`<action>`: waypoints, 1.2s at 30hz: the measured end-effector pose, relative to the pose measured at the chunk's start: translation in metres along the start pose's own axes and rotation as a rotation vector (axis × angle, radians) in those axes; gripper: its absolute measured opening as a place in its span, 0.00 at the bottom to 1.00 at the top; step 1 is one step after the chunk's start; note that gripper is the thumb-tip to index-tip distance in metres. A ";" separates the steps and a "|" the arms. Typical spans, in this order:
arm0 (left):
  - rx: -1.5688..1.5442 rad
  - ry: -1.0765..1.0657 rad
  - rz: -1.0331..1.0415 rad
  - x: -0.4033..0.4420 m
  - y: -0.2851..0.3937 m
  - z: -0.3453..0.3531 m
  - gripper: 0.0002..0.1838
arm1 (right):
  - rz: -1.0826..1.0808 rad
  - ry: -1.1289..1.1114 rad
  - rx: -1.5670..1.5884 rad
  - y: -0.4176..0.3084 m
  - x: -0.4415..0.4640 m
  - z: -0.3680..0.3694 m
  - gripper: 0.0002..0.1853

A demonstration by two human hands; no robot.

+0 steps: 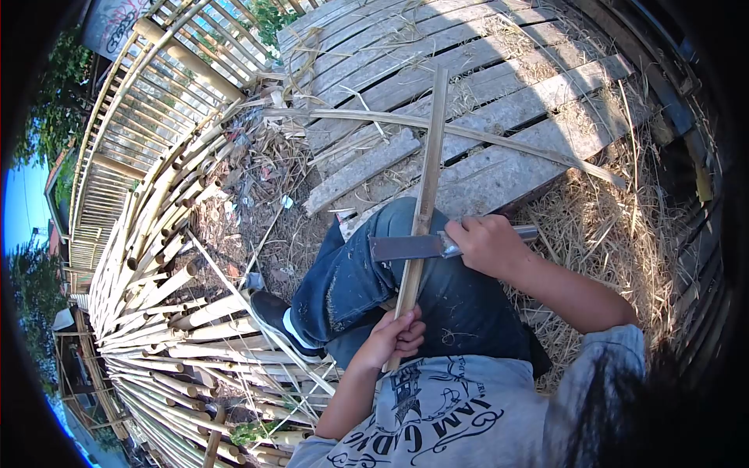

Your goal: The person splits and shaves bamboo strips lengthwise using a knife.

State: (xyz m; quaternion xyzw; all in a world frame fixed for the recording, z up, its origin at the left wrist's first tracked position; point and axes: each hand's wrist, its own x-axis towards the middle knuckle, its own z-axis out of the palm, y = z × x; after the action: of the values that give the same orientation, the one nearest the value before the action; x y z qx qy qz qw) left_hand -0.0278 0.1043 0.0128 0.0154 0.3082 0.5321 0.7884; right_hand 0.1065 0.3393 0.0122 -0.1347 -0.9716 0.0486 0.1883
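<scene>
A long split bamboo strip runs from my lap out over the wooden slats. My left hand is closed round its near end, close to my shirt. In my right hand is the metal handle of a broad-bladed knife. The dark blade lies across the strip at about knee height, over my jeans. Whether its edge cuts into the bamboo I cannot tell.
A slatted wooden platform with shavings and another bamboo strip lies ahead. Cut bamboo poles are stacked at left below a bamboo fence. Straw-like shavings cover the ground at right.
</scene>
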 end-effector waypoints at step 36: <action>0.131 0.022 -0.051 -0.010 -0.014 -0.005 0.14 | 0.018 -0.215 0.008 0.018 0.001 -0.003 0.11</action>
State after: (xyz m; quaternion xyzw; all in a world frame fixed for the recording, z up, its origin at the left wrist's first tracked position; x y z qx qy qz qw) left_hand -0.0215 0.0883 0.0081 0.0533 0.3513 0.4906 0.7956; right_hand 0.1109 0.3568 0.0124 -0.1369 -0.9847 0.0683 0.0831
